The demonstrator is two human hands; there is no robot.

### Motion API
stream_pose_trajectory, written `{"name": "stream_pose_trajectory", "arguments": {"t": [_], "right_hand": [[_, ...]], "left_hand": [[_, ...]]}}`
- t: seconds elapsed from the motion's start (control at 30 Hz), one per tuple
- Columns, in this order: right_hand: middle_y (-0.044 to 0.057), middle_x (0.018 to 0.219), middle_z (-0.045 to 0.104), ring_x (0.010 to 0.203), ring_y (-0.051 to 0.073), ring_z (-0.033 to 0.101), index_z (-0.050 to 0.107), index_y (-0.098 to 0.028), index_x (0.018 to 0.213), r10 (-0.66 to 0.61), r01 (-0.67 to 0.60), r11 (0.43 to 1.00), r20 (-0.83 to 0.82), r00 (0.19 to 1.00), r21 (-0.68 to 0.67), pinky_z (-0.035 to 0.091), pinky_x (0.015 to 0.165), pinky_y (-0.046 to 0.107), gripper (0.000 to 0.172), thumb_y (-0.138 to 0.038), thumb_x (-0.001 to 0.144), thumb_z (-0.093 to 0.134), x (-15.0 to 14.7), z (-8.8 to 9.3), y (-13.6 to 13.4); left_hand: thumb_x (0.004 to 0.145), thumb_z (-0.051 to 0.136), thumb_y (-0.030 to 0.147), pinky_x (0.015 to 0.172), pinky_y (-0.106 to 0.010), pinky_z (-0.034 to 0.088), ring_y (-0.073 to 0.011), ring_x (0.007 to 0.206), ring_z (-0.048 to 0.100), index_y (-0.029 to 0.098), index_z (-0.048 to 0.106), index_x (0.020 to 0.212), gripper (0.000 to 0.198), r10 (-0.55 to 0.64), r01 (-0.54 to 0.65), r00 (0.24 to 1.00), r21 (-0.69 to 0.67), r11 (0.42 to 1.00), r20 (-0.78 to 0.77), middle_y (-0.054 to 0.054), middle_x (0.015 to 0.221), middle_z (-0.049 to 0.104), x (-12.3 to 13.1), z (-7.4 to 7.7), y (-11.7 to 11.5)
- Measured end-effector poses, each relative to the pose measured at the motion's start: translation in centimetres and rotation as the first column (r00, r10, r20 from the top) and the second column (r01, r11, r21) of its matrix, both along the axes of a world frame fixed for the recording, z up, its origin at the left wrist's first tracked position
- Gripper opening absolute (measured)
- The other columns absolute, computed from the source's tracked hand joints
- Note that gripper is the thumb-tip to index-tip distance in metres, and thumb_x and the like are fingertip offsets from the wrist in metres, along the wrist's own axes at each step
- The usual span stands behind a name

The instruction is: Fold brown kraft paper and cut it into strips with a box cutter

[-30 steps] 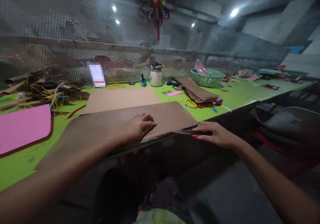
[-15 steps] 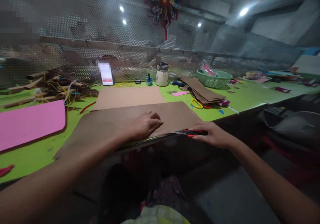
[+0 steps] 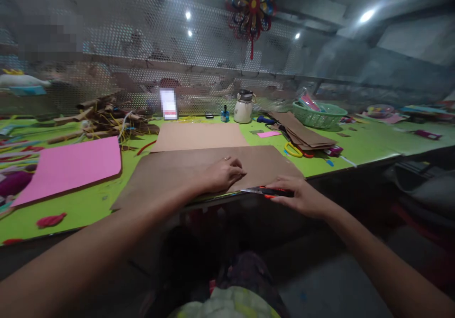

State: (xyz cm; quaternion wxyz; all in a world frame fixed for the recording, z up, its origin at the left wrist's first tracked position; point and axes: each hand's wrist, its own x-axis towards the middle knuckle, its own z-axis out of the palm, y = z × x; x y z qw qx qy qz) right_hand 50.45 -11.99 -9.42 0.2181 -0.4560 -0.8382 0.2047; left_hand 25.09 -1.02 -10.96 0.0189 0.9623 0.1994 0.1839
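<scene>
A large brown paper sheet [image 3: 170,173] lies along the table's front edge. On it rests my left hand [image 3: 223,173], closed, its fingers curled together; I see nothing in them. My right hand [image 3: 295,195] is closed around the red and black handles of a pair of scissors [image 3: 258,191]. The blades point left along the sheet's near edge, close to my left hand. Whether they touch the paper I cannot tell. Behind the brown sheet is a lighter tan sheet [image 3: 202,135].
Pink paper [image 3: 76,166] and a pile of brown sticks [image 3: 103,123] lie left. At the back stand a white jug [image 3: 243,109] and a small blue bottle [image 3: 224,115]. Folded brown paper [image 3: 305,133], yellow-handled scissors [image 3: 293,149] and a green basket [image 3: 316,116] are right.
The view has turned left, so the table's things appear further right. The scissors stay in my right hand, with their tip slightly nearer my left hand. My left hand stays on the brown sheet.
</scene>
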Motion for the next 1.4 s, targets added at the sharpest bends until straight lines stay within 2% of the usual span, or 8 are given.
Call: {"name": "stream_pose_trajectory", "arguments": {"t": [0.23,0.5,0.73,0.87,1.03,1.17,1.3,1.4], "right_hand": [[0.007,0.100,0.067,0.093,0.020,0.060,0.067,-0.020,0.110,0.017,-0.016,0.999,-0.036,0.999,0.036,0.046,0.082,0.032,0.026,-0.030,0.088,0.058,-1.8,-0.7,-0.2],[0.007,0.102,0.066,0.098,0.023,0.059,0.067,-0.024,0.113,-0.007,0.006,0.998,0.016,1.000,0.057,0.046,0.085,0.034,0.028,-0.030,0.087,0.058,-3.0,-1.0,-0.3],[0.007,0.097,0.068,0.092,0.021,0.061,0.068,-0.022,0.110,0.004,-0.004,0.999,0.007,1.000,0.054,0.046,0.080,0.032,0.027,-0.032,0.087,0.058,-3.3,-0.8,-0.4],[0.007,0.100,0.068,0.094,0.022,0.061,0.068,-0.021,0.109,0.006,-0.006,0.999,0.001,1.000,0.031,0.047,0.082,0.033,0.028,-0.034,0.086,0.058,-3.3,-0.6,-0.4],[0.008,0.105,0.068,0.098,0.023,0.061,0.068,-0.023,0.110,0.038,-0.038,0.999,0.000,0.999,0.009,0.047,0.085,0.035,0.030,-0.039,0.086,0.057,-2.8,-0.5,-0.3],[0.009,0.104,0.068,0.096,0.025,0.062,0.069,-0.023,0.110,0.023,-0.023,1.000,0.019,1.000,-0.008,0.049,0.084,0.038,0.033,-0.042,0.086,0.056,-2.3,-0.4,-0.3],[0.009,0.110,0.067,0.101,0.025,0.060,0.067,-0.024,0.113,0.043,-0.043,0.999,0.015,0.999,-0.001,0.047,0.088,0.038,0.032,-0.040,0.088,0.055,-2.6,-0.2,-0.4],[0.008,0.113,0.066,0.103,0.023,0.060,0.066,-0.024,0.113,0.059,-0.059,0.998,0.014,0.998,0.012,0.046,0.089,0.037,0.030,-0.036,0.088,0.056,-3.0,-0.1,-0.4]], "left_hand": [[0.096,0.038,0.033,0.090,-0.035,0.039,-0.0192,0.095,0.051,0.021,0.066,0.111,0.034,0.015,-0.015,1.000,-0.009,1.000,-0.020,-0.009,0.107,0.058,0.1,-0.1,0.1],[0.096,0.038,0.032,0.089,-0.035,0.040,-0.0195,0.095,0.052,0.021,0.066,0.111,0.033,-0.001,0.001,1.000,-0.003,1.000,-0.010,-0.010,0.106,0.059,0.0,-0.5,0.2],[0.094,0.043,0.028,0.085,-0.029,0.042,-0.0179,0.094,0.056,0.016,0.066,0.106,0.029,-0.017,0.012,0.998,-0.095,0.995,-0.053,-0.010,0.103,0.062,0.1,1.2,-0.3],[0.095,0.040,0.032,0.073,-0.024,0.043,-0.0143,0.082,0.059,0.016,0.066,0.101,0.030,0.004,-0.012,0.998,-0.142,0.990,-0.061,-0.008,0.101,0.065,-2.3,3.0,-1.1],[0.096,0.039,0.034,0.081,-0.025,0.043,-0.0143,0.087,0.060,0.020,0.067,0.096,0.032,0.091,-0.097,0.991,-0.065,0.993,-0.094,-0.006,0.101,0.067,-8.0,4.5,-3.4],[0.096,0.041,0.032,0.095,-0.030,0.041,-0.0179,0.110,0.055,0.020,0.063,0.111,0.030,0.078,-0.087,0.985,-0.052,0.995,-0.153,-0.007,0.116,0.063,-10.7,3.5,-4.0],[0.096,0.040,0.030,0.102,-0.034,0.037,-0.0193,0.118,0.050,0.021,0.059,0.120,0.033,0.083,-0.089,0.988,-0.045,0.995,-0.134,-0.008,0.125,0.059,-11.3,2.2,-3.4],[0.097,0.037,0.031,0.103,-0.034,0.036,-0.0193,0.120,0.048,0.021,0.058,0.123,0.035,0.090,-0.095,0.984,-0.032,0.995,-0.151,-0.007,0.127,0.058,-11.3,2.0,-3.4]]}}
